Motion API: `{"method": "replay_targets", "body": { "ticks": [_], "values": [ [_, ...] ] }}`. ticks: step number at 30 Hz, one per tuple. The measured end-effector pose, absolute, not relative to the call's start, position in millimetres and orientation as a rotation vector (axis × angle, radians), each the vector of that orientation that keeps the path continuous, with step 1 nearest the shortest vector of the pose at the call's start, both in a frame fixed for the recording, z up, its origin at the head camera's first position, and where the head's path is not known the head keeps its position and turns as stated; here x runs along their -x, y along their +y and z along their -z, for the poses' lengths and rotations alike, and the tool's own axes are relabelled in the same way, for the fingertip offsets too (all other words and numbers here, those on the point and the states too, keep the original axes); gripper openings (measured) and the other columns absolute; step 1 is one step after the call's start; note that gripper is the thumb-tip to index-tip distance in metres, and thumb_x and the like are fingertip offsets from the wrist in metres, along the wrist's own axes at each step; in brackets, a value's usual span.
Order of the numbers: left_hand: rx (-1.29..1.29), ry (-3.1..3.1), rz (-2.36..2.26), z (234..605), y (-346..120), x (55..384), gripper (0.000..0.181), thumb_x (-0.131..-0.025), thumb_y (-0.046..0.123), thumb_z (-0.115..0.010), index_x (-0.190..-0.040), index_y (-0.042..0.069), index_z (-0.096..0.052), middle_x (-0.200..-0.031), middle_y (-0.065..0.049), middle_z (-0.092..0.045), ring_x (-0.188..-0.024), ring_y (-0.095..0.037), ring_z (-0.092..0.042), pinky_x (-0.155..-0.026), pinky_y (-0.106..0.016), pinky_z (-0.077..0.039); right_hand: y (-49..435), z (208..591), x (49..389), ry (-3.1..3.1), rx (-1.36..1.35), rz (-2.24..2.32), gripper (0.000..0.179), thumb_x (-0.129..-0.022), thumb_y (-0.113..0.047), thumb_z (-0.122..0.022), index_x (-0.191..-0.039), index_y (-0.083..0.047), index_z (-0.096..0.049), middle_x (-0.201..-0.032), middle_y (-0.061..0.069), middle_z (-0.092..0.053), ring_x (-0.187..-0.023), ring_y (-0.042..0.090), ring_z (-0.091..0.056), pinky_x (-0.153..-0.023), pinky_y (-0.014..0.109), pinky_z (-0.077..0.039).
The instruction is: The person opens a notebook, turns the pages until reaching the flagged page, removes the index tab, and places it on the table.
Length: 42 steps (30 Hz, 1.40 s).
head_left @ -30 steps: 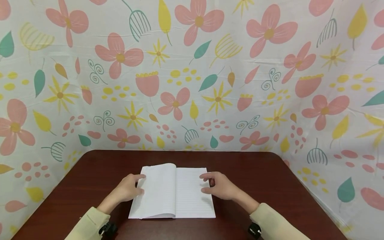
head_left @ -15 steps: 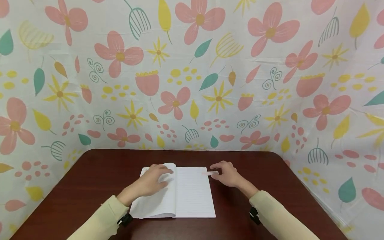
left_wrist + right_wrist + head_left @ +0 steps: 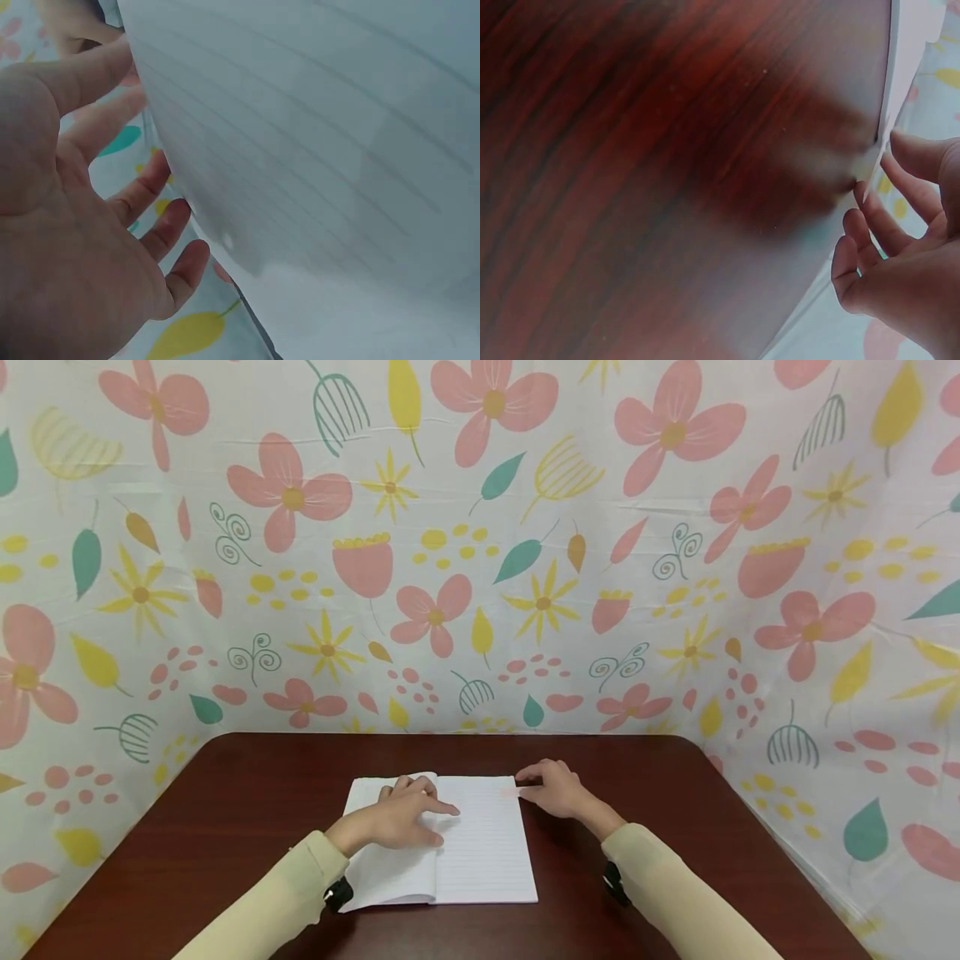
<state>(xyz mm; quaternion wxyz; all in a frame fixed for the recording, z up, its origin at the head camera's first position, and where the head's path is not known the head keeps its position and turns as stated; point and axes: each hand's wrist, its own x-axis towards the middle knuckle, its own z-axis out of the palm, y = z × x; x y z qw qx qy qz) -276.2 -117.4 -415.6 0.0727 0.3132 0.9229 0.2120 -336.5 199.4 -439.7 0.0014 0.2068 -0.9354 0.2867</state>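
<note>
An open notebook [image 3: 487,852] with lined white pages lies on the table. My left hand [image 3: 401,818] is over its left page, index finger extended across the centre fold and the other fingers bent a little. In the left wrist view that hand [image 3: 97,202] is spread along the lined paper [image 3: 315,150]. A narrow pale pink strip [image 3: 509,792], like a page marker, lies at the right page's upper outer edge. My right hand [image 3: 558,789] pinches its outer end with thumb and fingertips. In the right wrist view, the right fingertips meet right beside the notebook's edge [image 3: 889,67].
The dark reddish-brown table [image 3: 637,860] runs under both forearms and back to a flower-patterned cloth [image 3: 480,568] hung behind and at the sides. Each wrist wears a small black device, the left one [image 3: 337,893] near the notebook's lower left corner.
My left hand has moved right from the notebook's left edge to the centre fold. My right hand has gone from over the right page to its outer edge, where the pink strip came into view.
</note>
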Motion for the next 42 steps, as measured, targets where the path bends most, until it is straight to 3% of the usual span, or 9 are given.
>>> {"method": "replay_targets", "body": {
  "ticks": [11, 17, 22, 34, 42],
  "values": [
    [-0.952, 2.654, -0.639, 417, -124, 285, 0.044, -0.091, 0.024, -0.081, -0.135, 0.026, -0.076, -0.119, 0.002, -0.042, -0.103, -0.025, -0.033, -0.08, -0.044, -0.03, 199, 443, 334, -2.847, -0.645, -0.94, 0.009, -0.096, -0.006, -0.075, -0.101, -0.009, -0.082, -0.105, 0.007, -0.068, -0.111, 0.036, -0.059, -0.097, 0.071, -0.041],
    [-0.904, 2.627, -0.654, 420, -126, 286, 0.045, -0.09, 0.025, -0.082, -0.134, 0.028, -0.076, -0.12, 0.003, -0.041, -0.103, -0.024, -0.034, -0.082, -0.045, -0.032, 199, 445, 334, -2.767, -0.696, -0.993, 0.005, -0.093, -0.002, -0.077, -0.097, -0.004, -0.081, -0.098, 0.008, -0.07, -0.096, 0.031, -0.064, -0.086, 0.054, -0.052],
    [-0.888, 2.626, -0.645, 421, -126, 288, 0.046, -0.088, 0.027, -0.083, -0.134, 0.032, -0.076, -0.121, 0.004, -0.041, -0.103, -0.024, -0.034, -0.083, -0.046, -0.033, 197, 443, 335, -2.75, -0.696, -0.986, 0.004, -0.09, -0.001, -0.081, -0.092, -0.004, -0.08, -0.091, 0.003, -0.071, -0.087, 0.022, -0.064, -0.079, 0.041, -0.054],
    [-0.908, 2.643, -0.658, 427, -129, 291, 0.046, -0.089, 0.03, -0.081, -0.135, 0.037, -0.074, -0.121, 0.006, -0.04, -0.103, -0.022, -0.034, -0.081, -0.041, -0.031, 195, 430, 328, -2.81, -0.666, -0.996, 0.005, -0.092, -0.004, -0.081, -0.088, -0.008, -0.08, -0.09, -0.002, -0.073, -0.075, 0.016, -0.056, -0.068, 0.033, -0.051],
    [-0.879, 2.622, -0.665, 424, -128, 289, 0.047, -0.089, 0.028, -0.082, -0.135, 0.032, -0.075, -0.121, 0.005, -0.04, -0.103, -0.022, -0.034, -0.081, -0.043, -0.031, 220, 426, 328, -2.804, -0.643, -1.035, 0.008, -0.09, -0.004, -0.081, -0.085, -0.01, -0.079, -0.086, -0.001, -0.072, -0.076, 0.019, -0.056, -0.068, 0.035, -0.049]
  ]
}}
